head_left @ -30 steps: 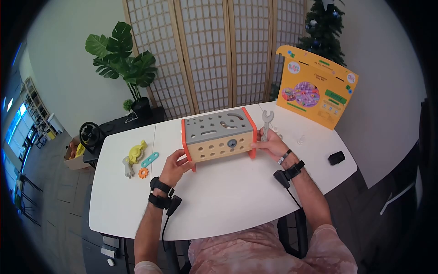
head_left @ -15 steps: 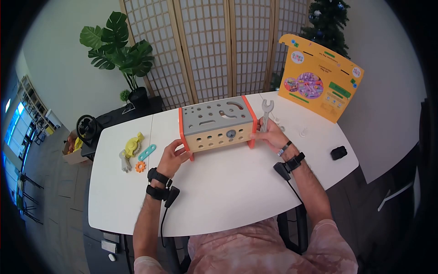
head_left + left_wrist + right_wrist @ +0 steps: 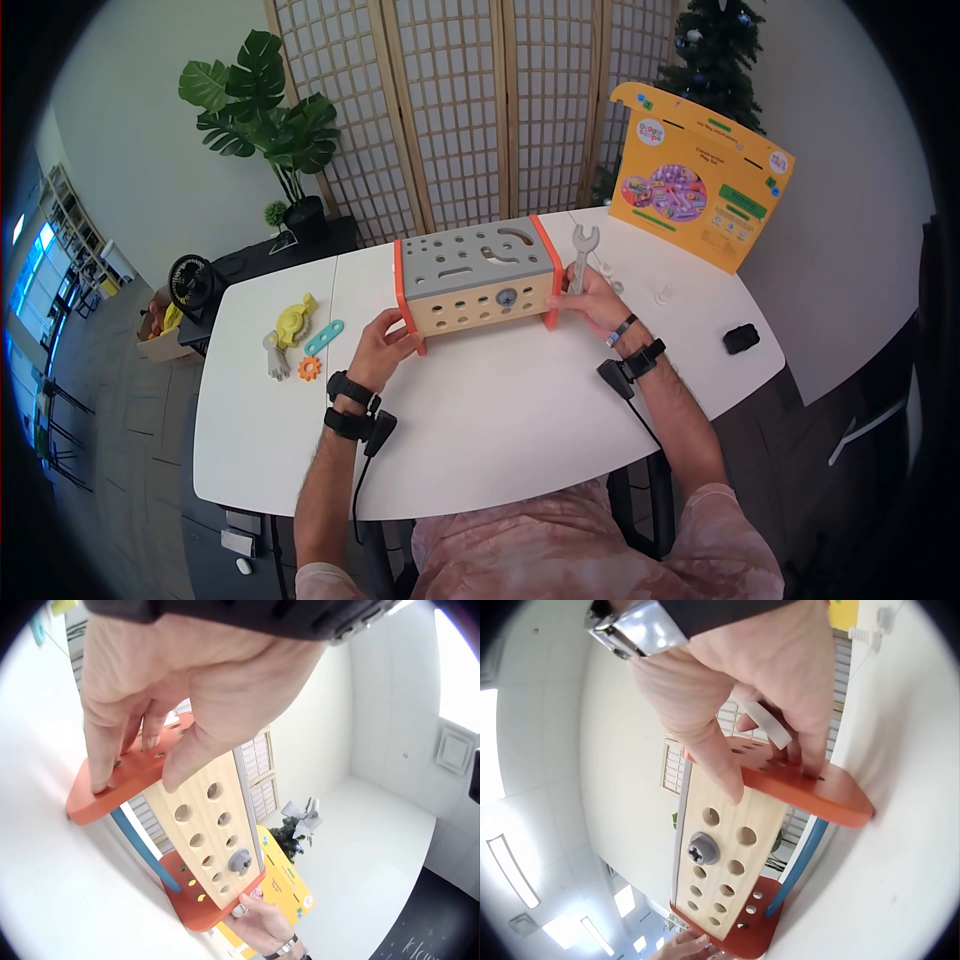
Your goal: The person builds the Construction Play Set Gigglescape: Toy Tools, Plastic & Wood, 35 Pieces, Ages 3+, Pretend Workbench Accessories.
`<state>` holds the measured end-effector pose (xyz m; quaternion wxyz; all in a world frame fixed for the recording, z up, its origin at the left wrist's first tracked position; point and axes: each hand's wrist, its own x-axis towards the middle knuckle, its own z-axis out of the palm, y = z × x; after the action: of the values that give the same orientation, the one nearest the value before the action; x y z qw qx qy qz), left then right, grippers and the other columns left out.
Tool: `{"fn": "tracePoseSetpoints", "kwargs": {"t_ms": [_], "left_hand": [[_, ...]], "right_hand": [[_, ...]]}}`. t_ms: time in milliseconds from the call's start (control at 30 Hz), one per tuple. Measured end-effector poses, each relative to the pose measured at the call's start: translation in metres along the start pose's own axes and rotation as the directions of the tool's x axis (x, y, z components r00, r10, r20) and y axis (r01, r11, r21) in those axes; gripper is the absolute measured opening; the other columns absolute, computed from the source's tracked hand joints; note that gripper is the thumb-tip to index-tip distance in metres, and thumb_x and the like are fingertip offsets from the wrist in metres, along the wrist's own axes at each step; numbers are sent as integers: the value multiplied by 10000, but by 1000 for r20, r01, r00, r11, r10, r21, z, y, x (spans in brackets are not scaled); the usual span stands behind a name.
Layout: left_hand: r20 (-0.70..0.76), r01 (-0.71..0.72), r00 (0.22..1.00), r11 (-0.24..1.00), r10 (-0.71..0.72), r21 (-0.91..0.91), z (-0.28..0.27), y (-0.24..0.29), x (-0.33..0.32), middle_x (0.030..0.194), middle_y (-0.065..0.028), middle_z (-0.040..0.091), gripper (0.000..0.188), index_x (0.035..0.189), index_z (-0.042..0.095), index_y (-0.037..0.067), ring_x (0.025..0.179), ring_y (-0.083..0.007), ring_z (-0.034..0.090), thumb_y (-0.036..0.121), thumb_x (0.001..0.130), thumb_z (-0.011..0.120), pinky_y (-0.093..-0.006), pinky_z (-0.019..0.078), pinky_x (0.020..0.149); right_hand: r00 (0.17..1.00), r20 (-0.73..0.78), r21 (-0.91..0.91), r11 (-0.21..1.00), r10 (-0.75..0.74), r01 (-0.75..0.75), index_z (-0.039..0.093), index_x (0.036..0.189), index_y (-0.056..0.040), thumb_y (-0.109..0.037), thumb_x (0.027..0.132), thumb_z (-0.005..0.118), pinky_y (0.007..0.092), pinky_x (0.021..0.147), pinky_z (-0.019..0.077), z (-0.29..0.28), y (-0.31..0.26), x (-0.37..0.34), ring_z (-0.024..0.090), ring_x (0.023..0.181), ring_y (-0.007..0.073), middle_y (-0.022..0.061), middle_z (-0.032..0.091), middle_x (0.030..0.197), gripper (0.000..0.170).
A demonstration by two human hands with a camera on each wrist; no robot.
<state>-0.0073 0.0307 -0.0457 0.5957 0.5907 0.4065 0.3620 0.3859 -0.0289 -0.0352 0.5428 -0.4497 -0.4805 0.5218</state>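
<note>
A toy workbench point(image 3: 478, 268) with a grey perforated top, pale wooden front and red end panels stands on the white table. The left hand point(image 3: 380, 350) grips its left red panel point(image 3: 124, 780), thumb on the wooden front, fingers on the panel's outer side. At the other end the right hand point(image 3: 598, 302) grips the right red panel point(image 3: 810, 787) the same way, and also holds a grey wrench point(image 3: 584, 252) that points up. A grey screw head point(image 3: 506, 297) sits in a front hole. A blue bar point(image 3: 142, 847) joins the panels low down.
On the left lie a yellow toy piece point(image 3: 294, 322), a grey piece point(image 3: 276, 358), a teal strip point(image 3: 324, 338) and an orange gear point(image 3: 309, 368). Small pale pieces point(image 3: 663, 294), a black object point(image 3: 741, 339) and a yellow box point(image 3: 700, 180) are on the right.
Both hands keep their grip on the workbench, and the wrench stays in the right hand. The head view has shifted slightly; nothing on the table has clearly moved.
</note>
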Motion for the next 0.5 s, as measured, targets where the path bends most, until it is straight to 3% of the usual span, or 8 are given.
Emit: {"fn": "tracePoseSetpoints", "kwargs": {"t_ms": [100, 233, 500], "left_hand": [[7, -3, 1000, 1000, 2, 14, -1, -2, 1, 1393, -110, 646, 452, 1415, 569, 19, 1208, -206, 706, 35, 989, 718, -366, 592, 1049], [17, 0, 1000, 1000, 0, -10, -1, -1, 1, 1392, -144, 660, 480, 1433, 546, -11, 1226, -213, 695, 12, 985, 718, -337, 586, 1036], [14, 0, 1000, 1000, 1, -16, 0, 1, 0, 1377, -143, 669, 487, 1435, 545, -12, 1229, -223, 698, 3, 981, 721, -342, 589, 1047]], "right_hand": [[1000, 7, 8, 1000, 1, -1, 449, 1010, -85, 77, 853, 816, 411, 1122, 511, 2, -3, -2, 528, 1408, 267, 194, 595, 1392, 431], [1000, 27, 15, 1000, 12, -13, 449, 1011, -80, 84, 855, 810, 405, 1117, 518, 2, -3, -1, 539, 1391, 259, 189, 591, 1395, 426], [999, -21, -67, 997, -35, 33, 513, 1061, -74, -4, 844, 855, 399, 1121, 456, 2, 3, 2, 589, 1280, 222, 137, 651, 1299, 411]]}}
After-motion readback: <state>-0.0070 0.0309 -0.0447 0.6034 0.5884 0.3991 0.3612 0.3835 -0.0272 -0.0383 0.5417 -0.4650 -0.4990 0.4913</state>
